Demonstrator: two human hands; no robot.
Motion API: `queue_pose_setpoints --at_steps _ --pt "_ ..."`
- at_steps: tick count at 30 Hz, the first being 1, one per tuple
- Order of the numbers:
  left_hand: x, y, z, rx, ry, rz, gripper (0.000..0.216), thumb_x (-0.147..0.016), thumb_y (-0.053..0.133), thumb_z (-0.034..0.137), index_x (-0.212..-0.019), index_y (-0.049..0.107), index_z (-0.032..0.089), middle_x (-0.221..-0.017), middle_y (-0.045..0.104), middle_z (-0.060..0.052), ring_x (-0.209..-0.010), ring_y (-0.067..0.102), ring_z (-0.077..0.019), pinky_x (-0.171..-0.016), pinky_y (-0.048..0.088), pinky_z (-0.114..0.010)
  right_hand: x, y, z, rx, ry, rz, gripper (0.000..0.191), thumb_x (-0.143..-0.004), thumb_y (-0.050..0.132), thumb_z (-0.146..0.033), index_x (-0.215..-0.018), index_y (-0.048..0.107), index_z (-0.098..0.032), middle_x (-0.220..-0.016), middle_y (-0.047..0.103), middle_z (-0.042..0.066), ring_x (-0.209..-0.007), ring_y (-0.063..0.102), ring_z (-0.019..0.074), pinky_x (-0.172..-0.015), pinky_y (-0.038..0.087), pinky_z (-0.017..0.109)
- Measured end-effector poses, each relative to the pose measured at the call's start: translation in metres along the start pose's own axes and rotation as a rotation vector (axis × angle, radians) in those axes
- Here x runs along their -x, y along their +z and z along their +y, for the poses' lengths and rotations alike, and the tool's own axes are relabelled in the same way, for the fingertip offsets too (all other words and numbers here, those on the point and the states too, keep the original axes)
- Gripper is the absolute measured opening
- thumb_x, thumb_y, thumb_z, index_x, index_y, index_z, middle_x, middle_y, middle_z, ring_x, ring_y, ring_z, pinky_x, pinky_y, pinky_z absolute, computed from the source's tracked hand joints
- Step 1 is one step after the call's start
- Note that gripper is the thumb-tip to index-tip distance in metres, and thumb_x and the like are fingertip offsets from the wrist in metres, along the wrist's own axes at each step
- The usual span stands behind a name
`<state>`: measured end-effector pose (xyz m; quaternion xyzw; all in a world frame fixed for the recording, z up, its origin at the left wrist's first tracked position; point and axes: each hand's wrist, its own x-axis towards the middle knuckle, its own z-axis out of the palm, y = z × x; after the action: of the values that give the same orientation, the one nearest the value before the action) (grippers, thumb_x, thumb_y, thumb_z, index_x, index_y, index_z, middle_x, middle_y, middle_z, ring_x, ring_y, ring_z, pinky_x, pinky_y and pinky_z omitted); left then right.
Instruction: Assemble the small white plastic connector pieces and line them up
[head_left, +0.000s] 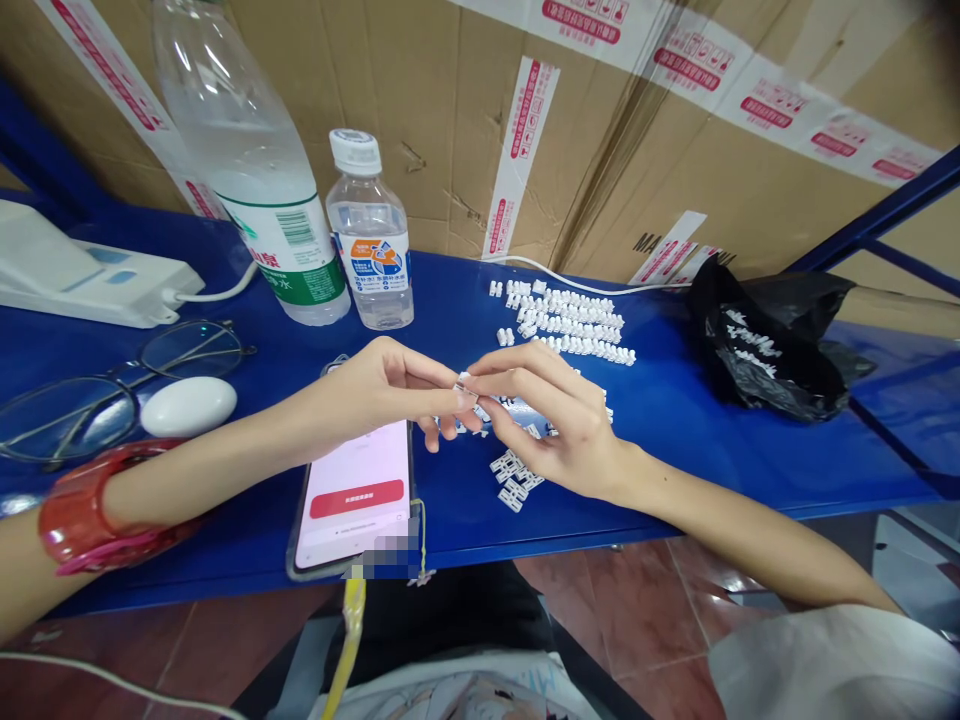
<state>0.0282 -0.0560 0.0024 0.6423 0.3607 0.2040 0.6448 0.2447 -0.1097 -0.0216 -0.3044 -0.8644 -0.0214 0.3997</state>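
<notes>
Your left hand [382,385], partly hiding a phone [364,465], and right hand [551,415] pinch a white piece [464,379]; crinkled bag [799,385] rightward

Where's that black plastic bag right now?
In the head view, the black plastic bag sits on the right of the blue surface, right of the rows of white pieces.

The left grip [382,390] and right grip [562,420] meet above the tabletop [697,440]. Behind the right grip run rows of pieces [574,322]; loose pieces [517,475] lie before it, a bag [787,375] to its right. Partly under the left grip lies a phone [356,500]; behind that grip stand two bottles [373,265], leftward eyeglasses [124,382] and a power strip [112,285]. Cartons [442,110] stand farthest back.
</notes>
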Motion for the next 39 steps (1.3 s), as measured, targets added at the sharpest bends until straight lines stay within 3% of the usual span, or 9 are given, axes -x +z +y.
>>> queue_pose_setpoints --at_steps 4,8,12,18,26,39 --pt "-0.004 -0.004 -0.006 0.013 0.113 0.001 0.006 -0.08 0.082 0.026 -0.077 0.088 0.026 -0.07 0.079 0.001 -0.057 0.063 -0.0103 -0.059 0.056 -0.018 0.003 0.003 0.003 0.098 -0.077 0.059 0.025 -0.101 0.059 -0.007 -0.124 0.065 -0.013 -0.112 0.078 0.015 -0.101 0.073 0.0227 -0.086 0.063 0.04" --pt "-0.006 -0.006 -0.008 -0.043 0.16 0.017 0.007 -0.078 0.083 0.027 -0.082 0.088 0.026 -0.07 0.079 0.002 -0.06 0.065 -0.011 -0.06 0.057 -0.019 0.005 0.007 0.002 0.165 -0.116 0.121 0.024 -0.099 0.062 -0.006 -0.123 0.065 -0.01 -0.107 0.078 0.014 -0.096 0.073 0.0224 -0.082 0.064 0.039" --pt "-0.007 -0.007 -0.008 -0.09 0.225 -0.028 0.007 -0.08 0.081 0.028 -0.081 0.088 0.026 -0.069 0.078 0.002 -0.06 0.066 -0.0114 -0.06 0.058 -0.019 0.004 0.008 -0.002 0.165 -0.104 0.136 0.023 -0.098 0.065 -0.008 -0.121 0.065 -0.01 -0.104 0.078 0.013 -0.095 0.072 0.0226 -0.081 0.063 0.039" --pt "-0.004 -0.004 -0.01 -0.174 0.249 -0.026 0.008 -0.082 0.081 0.028 -0.077 0.085 0.025 -0.074 0.081 0.001 -0.073 0.074 -0.015 -0.073 0.062 -0.022 0.001 0.005 -0.009 0.082 -0.024 0.14 0.019 -0.098 0.065 -0.006 -0.115 0.064 -0.013 -0.098 0.078 0.01 -0.089 0.07 0.0205 -0.081 0.06 0.041" --pt "-0.007 -0.006 -0.013 -0.052 0.307 -0.011 0.015 -0.076 0.086 0.019 -0.088 0.087 0.028 -0.086 0.085 0.003 -0.077 0.078 -0.0155 -0.078 0.065 -0.023 0.0 0.003 -0.006 0.109 -0.006 0.135 0.017 -0.099 0.063 -0.011 -0.115 0.065 -0.018 -0.109 0.073 0.011 -0.102 0.068 0.0231 -0.089 0.056 0.045" --pt "-0.005 -0.004 -0.011 -0.106 0.276 -0.026 0.008 -0.076 0.086 0.025 -0.083 0.083 0.024 -0.077 0.079 0.003 -0.066 0.071 -0.012 -0.065 0.06 -0.019 0.004 0.006 0.001 0.078 -0.112 0.154 0.02 -0.1 0.062 -0.012 -0.119 0.065 -0.02 -0.111 0.077 0.009 -0.103 0.069 0.0238 -0.091 0.059 0.048"
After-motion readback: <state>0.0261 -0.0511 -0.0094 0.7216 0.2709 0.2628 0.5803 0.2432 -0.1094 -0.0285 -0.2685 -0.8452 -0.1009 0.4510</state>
